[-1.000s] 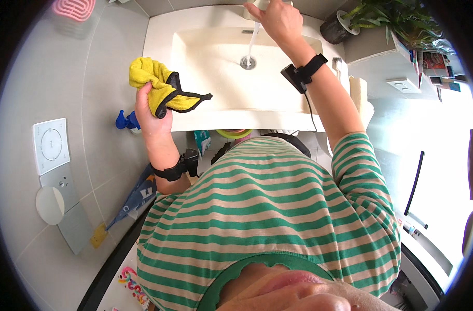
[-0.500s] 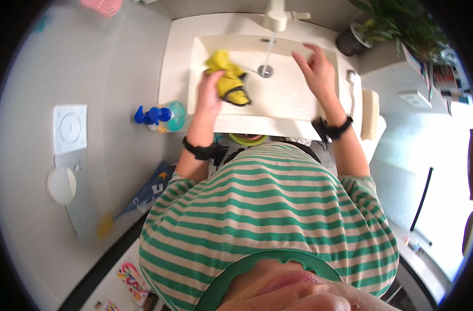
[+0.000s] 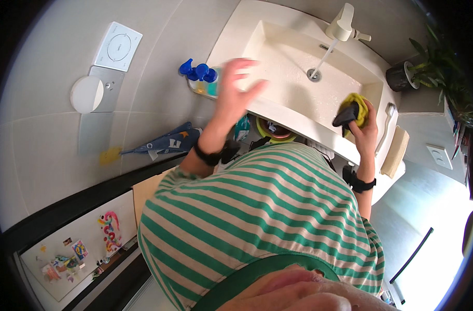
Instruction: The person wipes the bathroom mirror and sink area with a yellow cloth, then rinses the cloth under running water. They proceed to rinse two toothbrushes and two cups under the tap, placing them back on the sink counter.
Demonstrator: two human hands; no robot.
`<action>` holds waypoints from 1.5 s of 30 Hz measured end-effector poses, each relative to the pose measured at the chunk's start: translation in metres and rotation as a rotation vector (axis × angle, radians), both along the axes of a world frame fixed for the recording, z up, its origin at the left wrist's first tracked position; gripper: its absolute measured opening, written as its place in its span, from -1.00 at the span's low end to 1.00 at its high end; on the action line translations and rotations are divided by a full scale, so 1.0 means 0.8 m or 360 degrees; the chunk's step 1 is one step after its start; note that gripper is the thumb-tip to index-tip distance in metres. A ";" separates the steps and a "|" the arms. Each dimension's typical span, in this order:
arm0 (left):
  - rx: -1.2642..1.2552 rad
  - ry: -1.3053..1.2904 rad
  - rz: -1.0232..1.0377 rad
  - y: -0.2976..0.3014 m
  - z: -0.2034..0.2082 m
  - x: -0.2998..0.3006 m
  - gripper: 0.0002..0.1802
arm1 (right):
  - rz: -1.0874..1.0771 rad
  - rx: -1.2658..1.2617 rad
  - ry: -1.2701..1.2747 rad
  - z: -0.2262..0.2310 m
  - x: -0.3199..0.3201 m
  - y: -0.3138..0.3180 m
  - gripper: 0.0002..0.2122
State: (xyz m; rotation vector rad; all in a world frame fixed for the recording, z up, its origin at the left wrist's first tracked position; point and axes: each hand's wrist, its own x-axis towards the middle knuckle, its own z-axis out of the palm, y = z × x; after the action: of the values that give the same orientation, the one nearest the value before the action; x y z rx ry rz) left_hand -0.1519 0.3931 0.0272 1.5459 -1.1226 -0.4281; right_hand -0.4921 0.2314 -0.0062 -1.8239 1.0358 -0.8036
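My right hand (image 3: 368, 136) grips a bunched yellow and black cloth (image 3: 357, 104) over the right front part of the cream sink (image 3: 280, 65). Nothing is in my left hand (image 3: 231, 98); its fingers are spread and slightly blurred. It is over the sink's front left edge, beside bottles with blue pump tops (image 3: 201, 71) and partly covering them. Water runs from the cream faucet (image 3: 342, 27) toward the round drain (image 3: 314, 75). The cloth's exact kind is hard to make out while crumpled.
Right of the sink lie a white long-handled brush (image 3: 386, 127) and a beige block-like thing (image 3: 395, 152). A potted plant (image 3: 401, 78) stands at the far right corner. Below the sink's front edge is a green-rimmed basin (image 3: 275, 136). A blue towel (image 3: 166, 141) hangs at left.
The yellow and black cloth has passed from my left hand to my right. My left hand has opened and moved toward the pump bottles. The whole view has turned.
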 end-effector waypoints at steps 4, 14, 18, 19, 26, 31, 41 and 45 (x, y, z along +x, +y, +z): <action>0.0209 -0.0576 0.1134 0.078 -0.026 0.054 -0.12 | -0.0110 0.0182 -0.0222 -0.011 -0.050 0.002 -0.39; 0.0126 -0.0893 0.1318 0.025 -0.165 0.098 0.36 | -0.0195 0.0072 -0.0273 0.013 -0.064 -0.015 -0.40; 0.0266 -0.0820 0.1441 0.015 -0.169 0.095 0.43 | -0.0203 -0.0011 -0.0150 0.016 -0.072 -0.006 -0.41; 0.0325 -0.0865 0.1476 0.016 -0.163 0.091 0.43 | -0.0214 -0.0050 -0.0098 0.016 -0.076 -0.003 -0.41; 0.0128 -0.1193 0.1421 0.051 -0.065 0.080 0.03 | -0.0244 0.0035 -0.0332 0.006 -0.103 0.009 -0.37; 0.0607 -0.1463 0.0970 0.032 -0.043 0.108 -0.43 | -0.0320 -0.0020 -0.0285 0.012 -0.111 0.013 -0.40; 0.0624 -0.0934 0.0517 -0.007 0.011 0.063 -0.68 | -0.0520 -0.0017 -0.0318 0.037 -0.143 0.049 -0.43; 0.0078 -0.0844 0.0162 -0.073 0.055 -0.040 -0.61 | -0.0640 -0.0043 -0.0368 0.042 -0.197 0.068 -0.42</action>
State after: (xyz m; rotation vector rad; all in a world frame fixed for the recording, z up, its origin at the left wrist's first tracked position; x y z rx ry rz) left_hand -0.1842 0.3350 0.0708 1.8071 -1.4311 0.0336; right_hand -0.6500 0.2856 0.0272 -1.5172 1.2589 -1.2412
